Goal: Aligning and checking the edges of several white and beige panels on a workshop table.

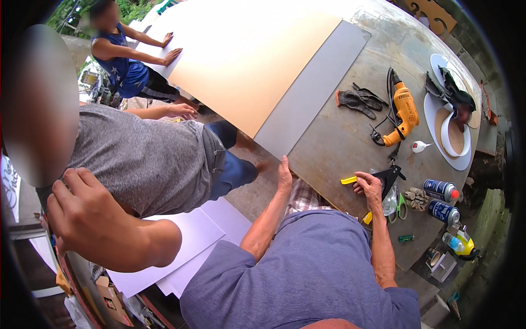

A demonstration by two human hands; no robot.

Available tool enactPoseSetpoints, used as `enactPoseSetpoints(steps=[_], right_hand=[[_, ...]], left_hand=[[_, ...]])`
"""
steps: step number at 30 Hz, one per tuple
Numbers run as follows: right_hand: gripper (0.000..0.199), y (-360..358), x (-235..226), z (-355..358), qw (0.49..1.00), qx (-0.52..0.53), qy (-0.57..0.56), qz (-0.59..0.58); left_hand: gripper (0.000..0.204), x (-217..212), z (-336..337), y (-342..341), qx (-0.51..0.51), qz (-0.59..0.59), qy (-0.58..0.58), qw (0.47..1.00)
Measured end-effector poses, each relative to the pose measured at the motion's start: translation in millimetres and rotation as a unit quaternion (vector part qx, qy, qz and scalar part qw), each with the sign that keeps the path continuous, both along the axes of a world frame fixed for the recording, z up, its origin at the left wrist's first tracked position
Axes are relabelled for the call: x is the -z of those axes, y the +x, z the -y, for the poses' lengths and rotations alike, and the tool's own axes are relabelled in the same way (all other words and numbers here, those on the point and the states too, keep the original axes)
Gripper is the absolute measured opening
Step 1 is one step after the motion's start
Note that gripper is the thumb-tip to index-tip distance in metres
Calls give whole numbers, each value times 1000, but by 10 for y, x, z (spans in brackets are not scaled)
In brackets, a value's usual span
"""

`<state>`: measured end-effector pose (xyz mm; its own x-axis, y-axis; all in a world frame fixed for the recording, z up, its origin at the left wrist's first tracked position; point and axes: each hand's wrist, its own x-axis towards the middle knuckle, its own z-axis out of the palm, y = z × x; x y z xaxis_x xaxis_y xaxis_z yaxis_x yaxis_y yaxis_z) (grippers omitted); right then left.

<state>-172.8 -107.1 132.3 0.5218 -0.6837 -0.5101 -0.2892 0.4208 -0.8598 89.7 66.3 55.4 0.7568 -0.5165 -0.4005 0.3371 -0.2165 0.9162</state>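
Observation:
A large cream-tan sheet (257,71) lies across the metal table, with a long grey strip (312,90) along its right side. My left hand (284,176) is at the strip's near corner, thumb up against it; its other fingers are mostly hidden at the edge. Over the table's near part, my right hand (370,187) pinches a yellow utility knife (349,180), which points left. Close to that hand lie a black tool (389,178), clear plastic wrap (390,202) and green-handled scissors (402,209).
Right of the strip lie dark gloves (360,102), an orange drill (405,112), a white dropper bottle (419,146) and two spray cans (442,189). A person in a grey shirt (142,156) stands close at my left. Another person (123,60) presses hands on the sheet's far left.

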Motion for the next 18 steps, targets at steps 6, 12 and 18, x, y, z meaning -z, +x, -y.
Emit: enactPoseSetpoints(steps=[6, 12, 18], right_hand=[[24, -4, 14, 7, 1000, 2, 1, -2], [24, -10, 42, 13, 1000, -1, 5, -3], [24, -3, 23, 11, 1000, -1, 2, -3]], left_hand=[[66, -57, 25, -10, 5, -5, -6, 1000], [66, -104, 46, -28, -16, 20, 1, 1000], [68, -150, 34, -19, 4, -5, 12, 1000]])
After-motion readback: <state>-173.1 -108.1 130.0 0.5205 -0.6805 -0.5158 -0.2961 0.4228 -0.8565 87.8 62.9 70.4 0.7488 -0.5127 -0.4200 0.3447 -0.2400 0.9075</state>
